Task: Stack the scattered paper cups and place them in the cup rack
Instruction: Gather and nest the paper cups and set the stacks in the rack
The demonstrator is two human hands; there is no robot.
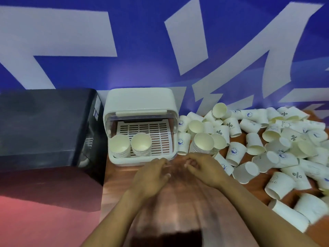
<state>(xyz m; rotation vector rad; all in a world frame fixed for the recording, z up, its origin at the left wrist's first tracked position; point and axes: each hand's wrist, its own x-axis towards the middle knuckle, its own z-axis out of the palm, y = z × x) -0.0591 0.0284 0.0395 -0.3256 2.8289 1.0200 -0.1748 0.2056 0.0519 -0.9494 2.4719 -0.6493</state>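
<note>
A white cup rack (170,139) with a raised lid stands against the wall; two stacks of paper cups (130,146) sit upright at its front left. A third stack (202,144) stands on the table just right of the rack. Several loose white paper cups (267,145) lie scattered over the table's right side, most on their sides. My left hand (151,175) and my right hand (204,168) hover side by side in front of the rack, fingers loosely curled, and I see no cup in either. The image is blurred around the hands.
A large black box (44,125) stands left of the rack. The brown wooden table (117,179) runs under my hands, with a blue and white wall behind. Reddish floor shows at the lower left.
</note>
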